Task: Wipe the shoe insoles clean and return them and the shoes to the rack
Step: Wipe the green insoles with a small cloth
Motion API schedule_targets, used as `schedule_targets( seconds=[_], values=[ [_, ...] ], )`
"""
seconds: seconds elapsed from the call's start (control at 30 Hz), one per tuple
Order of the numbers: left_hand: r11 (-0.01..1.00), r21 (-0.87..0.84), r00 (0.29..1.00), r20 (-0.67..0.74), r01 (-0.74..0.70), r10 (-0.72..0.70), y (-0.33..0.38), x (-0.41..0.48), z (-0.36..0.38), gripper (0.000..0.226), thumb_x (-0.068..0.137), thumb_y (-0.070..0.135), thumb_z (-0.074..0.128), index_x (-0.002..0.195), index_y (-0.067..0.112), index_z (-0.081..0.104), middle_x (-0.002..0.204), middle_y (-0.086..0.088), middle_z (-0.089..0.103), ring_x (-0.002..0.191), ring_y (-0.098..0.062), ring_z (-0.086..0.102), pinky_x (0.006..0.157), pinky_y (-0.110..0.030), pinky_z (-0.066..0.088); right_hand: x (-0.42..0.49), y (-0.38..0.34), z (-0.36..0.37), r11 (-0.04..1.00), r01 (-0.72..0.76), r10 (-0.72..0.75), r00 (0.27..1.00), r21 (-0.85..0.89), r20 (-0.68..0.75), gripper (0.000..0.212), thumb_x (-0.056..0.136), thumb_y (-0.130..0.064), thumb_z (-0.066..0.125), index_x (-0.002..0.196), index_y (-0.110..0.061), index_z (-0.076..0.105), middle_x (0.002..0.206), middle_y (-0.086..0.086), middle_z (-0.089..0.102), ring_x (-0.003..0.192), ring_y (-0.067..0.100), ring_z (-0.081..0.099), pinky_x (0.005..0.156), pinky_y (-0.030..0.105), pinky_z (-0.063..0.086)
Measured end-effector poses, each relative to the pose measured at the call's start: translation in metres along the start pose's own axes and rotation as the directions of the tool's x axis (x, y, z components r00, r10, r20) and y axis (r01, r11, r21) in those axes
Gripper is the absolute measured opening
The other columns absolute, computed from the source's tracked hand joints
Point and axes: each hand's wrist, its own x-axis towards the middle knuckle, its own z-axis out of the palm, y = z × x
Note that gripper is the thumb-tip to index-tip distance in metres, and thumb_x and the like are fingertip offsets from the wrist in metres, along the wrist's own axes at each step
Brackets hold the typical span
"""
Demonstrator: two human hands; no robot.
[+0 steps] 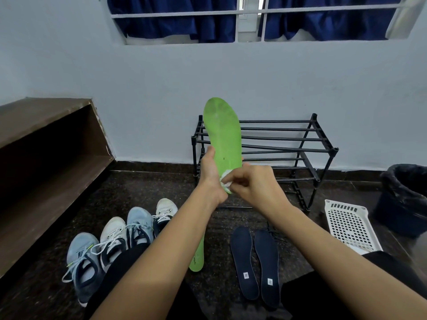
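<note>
I had the left hand [209, 179] curled around the lower part of a green insole [223, 135], holding it upright in the middle of the view with its toe end pointing up in front of the black shoe rack [277, 137]. The right hand [256, 185] was pinching a small white wipe [224, 181] between thumb and fingertips and pressing it against the heel end of that insole, just beside the left palm. A second green insole [197, 257] lay on the dark floor [147, 181] below, partly hidden behind the left forearm. To its right, two navy insoles [256, 264] lay side by side on the floor, toes pointing away, each with a small white label near the heel. On the near left, four shoes [120, 236] stood in a slanting row, blue-grey and white by turns. The rack stood against the far wall, and no shoes showed on the bars I could see. To the right of it sat a white perforated basket [351, 227] and, farther right, a bin [406, 199] lined with a black bag.
</note>
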Motion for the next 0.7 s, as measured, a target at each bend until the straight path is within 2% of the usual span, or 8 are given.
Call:
schedule_targets(
  seconds=[0.13, 0.17, 0.27, 0.33, 0.43, 0.57, 0.63, 0.7],
  values=[
    [0.999, 0.025, 0.999, 0.005, 0.047, -0.047, -0.008, -0.005, 0.0, 0.065, 0.097, 0.06, 0.035, 0.091, 0.006, 0.069, 0.077, -0.012, 0.07, 0.069, -0.026, 0.066, 0.066, -0.033, 0.052, 0.0, 0.001, 0.004, 0.999, 0.035, -0.035, 0.996, 0.001, -0.083, 0.031, 0.072, 0.003, 0.066, 0.096, -0.014, 0.074, 0.085, 0.005, 0.072, 0.071, 0.012, 0.066, 0.074, 0.021, 0.052],
    [0.997, 0.042, 0.998, 0.002, 0.068, -0.068, -0.012, -0.008, 0.001, 0.063, 0.096, 0.06, 0.037, 0.09, 0.007, 0.07, 0.077, -0.012, 0.07, 0.071, -0.026, 0.066, 0.068, -0.034, 0.052, 0.001, 0.003, 0.005, 0.999, 0.035, -0.037, 0.995, -0.019, -0.09, 0.032, 0.072, 0.004, 0.065, 0.097, -0.014, 0.074, 0.086, 0.006, 0.072, 0.072, 0.014, 0.066, 0.073, 0.019, 0.051],
    [0.99, 0.099, 0.995, -0.014, 0.104, -0.103, -0.022, -0.012, 0.004, 0.06, 0.095, 0.061, 0.04, 0.092, 0.008, 0.069, 0.082, -0.011, 0.071, 0.081, -0.028, 0.066, 0.074, -0.036, 0.052, 0.005, 0.008, 0.003, 0.999, -0.018, 0.014, 0.995, -0.039, -0.098, 0.032, 0.073, 0.006, 0.065, 0.096, -0.015, 0.076, 0.085, 0.006, 0.073, 0.072, 0.014, 0.064, 0.066, 0.002, 0.039],
    [0.988, 0.117, 0.995, -0.013, 0.101, -0.1, -0.023, -0.013, 0.006, 0.059, 0.096, 0.06, 0.038, 0.09, 0.009, 0.068, 0.077, -0.01, 0.071, 0.08, -0.027, 0.066, 0.075, -0.035, 0.051, 0.006, 0.01, 0.002, 0.999, -0.038, 0.035, 0.993, -0.024, -0.112, 0.031, 0.073, 0.007, 0.064, 0.092, -0.014, 0.076, 0.083, 0.007, 0.073, 0.072, 0.016, 0.066, 0.065, -0.001, 0.039],
    [0.986, 0.131, 0.994, 0.026, 0.099, -0.103, -0.017, -0.012, 0.005, 0.06, 0.097, 0.059, 0.036, 0.089, 0.01, 0.069, 0.073, -0.009, 0.071, 0.076, -0.025, 0.066, 0.074, -0.033, 0.051, 0.004, 0.008, 0.003, 0.998, -0.013, 0.021, 0.989, 0.054, -0.148, 0.028, 0.072, 0.01, 0.063, 0.087, -0.009, 0.076, 0.088, 0.007, 0.073, 0.075, 0.015, 0.067, 0.071, 0.0, 0.043],
    [0.994, 0.073, 0.996, 0.027, 0.078, -0.081, 0.0, -0.009, 0.0, 0.064, 0.097, 0.059, 0.035, 0.095, 0.005, 0.069, 0.081, -0.013, 0.069, 0.072, -0.026, 0.065, 0.071, -0.033, 0.052, 0.002, 0.002, 0.001, 0.99, 0.019, -0.012, 0.999, 0.142, -0.049, 0.025, 0.074, 0.004, 0.064, 0.092, -0.01, 0.076, 0.104, 0.003, 0.071, 0.09, 0.007, 0.066, 0.082, 0.006, 0.047],
    [0.999, 0.015, 0.999, 0.01, 0.046, -0.046, 0.006, -0.003, -0.002, 0.067, 0.095, 0.06, 0.034, 0.102, 0.002, 0.067, 0.083, -0.016, 0.069, 0.072, -0.028, 0.066, 0.073, -0.036, 0.052, 0.002, -0.003, 0.001, 0.988, 0.022, -0.021, 1.0, 0.151, -0.008, 0.023, 0.078, -0.002, 0.063, 0.092, -0.013, 0.077, 0.103, -0.002, 0.072, 0.091, 0.004, 0.066, 0.084, 0.008, 0.047],
    [0.999, -0.029, 1.0, -0.014, 0.018, -0.019, 0.009, 0.003, -0.003, 0.066, 0.094, 0.058, 0.034, 0.106, 0.001, 0.065, 0.08, -0.017, 0.068, 0.071, -0.029, 0.066, 0.074, -0.036, 0.051, 0.003, -0.006, 0.0, 0.987, 0.019, -0.021, 1.0, 0.162, 0.008, 0.02, 0.083, -0.009, 0.06, 0.092, -0.016, 0.077, 0.1, -0.004, 0.073, 0.088, 0.003, 0.066, 0.08, 0.003, 0.042]
  ],
)
